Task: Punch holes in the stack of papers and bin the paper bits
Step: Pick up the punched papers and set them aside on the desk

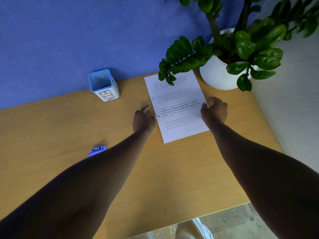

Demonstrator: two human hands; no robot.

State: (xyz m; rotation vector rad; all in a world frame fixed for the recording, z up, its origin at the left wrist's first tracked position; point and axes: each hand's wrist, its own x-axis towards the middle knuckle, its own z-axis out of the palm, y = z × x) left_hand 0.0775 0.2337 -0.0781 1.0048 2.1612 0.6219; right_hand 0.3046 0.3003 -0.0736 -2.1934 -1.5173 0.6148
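Note:
A white stack of printed papers (177,104) lies slightly turned on the wooden table (69,135). Two punched holes show along its left margin. My left hand (144,120) sits at the stack's left edge, fingers curled with the tips on the paper edge. At the right edge my right hand (214,110) pinches the sheets with curled fingers. A purple hole punch (97,150) lies on the table to the left, half hidden behind my left forearm. The small blue-rimmed mesh cup marked BIN (104,86) stands at the back left of the table.
A potted plant in a white pot (219,75) stands at the back right, and its leaves hang over the top of the papers. A blue wall runs behind the table. The table's front edge and the floor show at the bottom right.

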